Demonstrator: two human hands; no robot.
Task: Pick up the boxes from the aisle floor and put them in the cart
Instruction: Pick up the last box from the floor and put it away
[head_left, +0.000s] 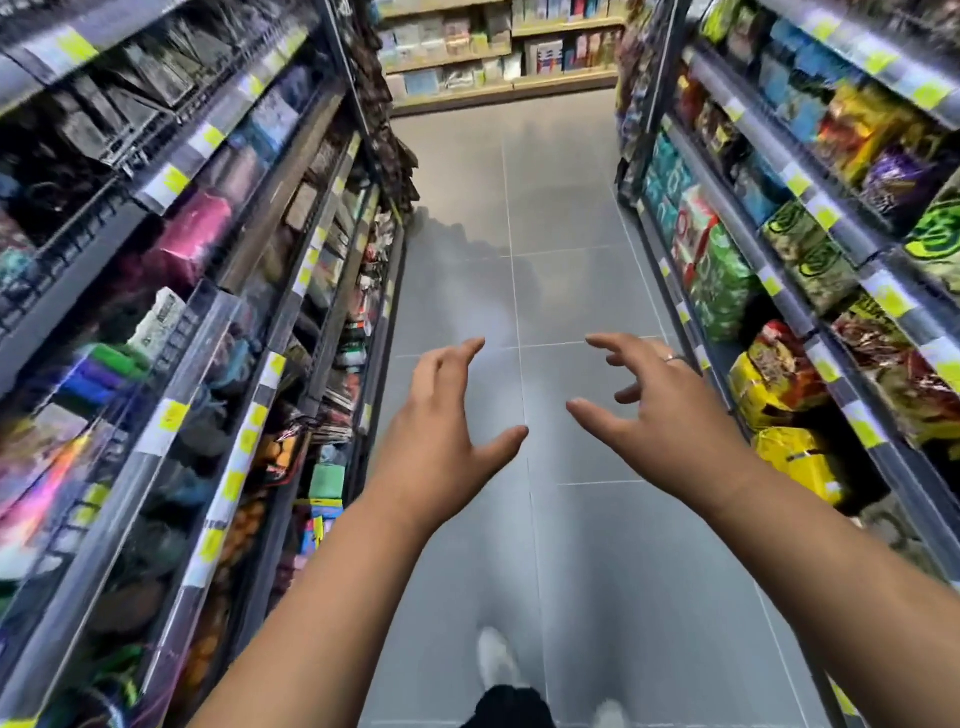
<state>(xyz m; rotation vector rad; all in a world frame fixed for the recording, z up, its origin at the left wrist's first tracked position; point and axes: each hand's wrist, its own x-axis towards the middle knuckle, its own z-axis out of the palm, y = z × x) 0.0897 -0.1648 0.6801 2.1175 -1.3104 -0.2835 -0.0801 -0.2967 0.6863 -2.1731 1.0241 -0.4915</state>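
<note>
Spread left hand (441, 431), right hand (670, 421) apart above aisle floor (561, 218).

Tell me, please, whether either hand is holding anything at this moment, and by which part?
Nothing is held: the left hand and the right hand are both empty, fingers spread and loosely curled above the aisle floor.

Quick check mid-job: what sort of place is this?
Most likely a supermarket or convenience-store aisle. Stocked shelves line both sides, yellow price tags run along the shelf edges, snack bags fill the right side, and a grey tiled floor runs between them.
</note>
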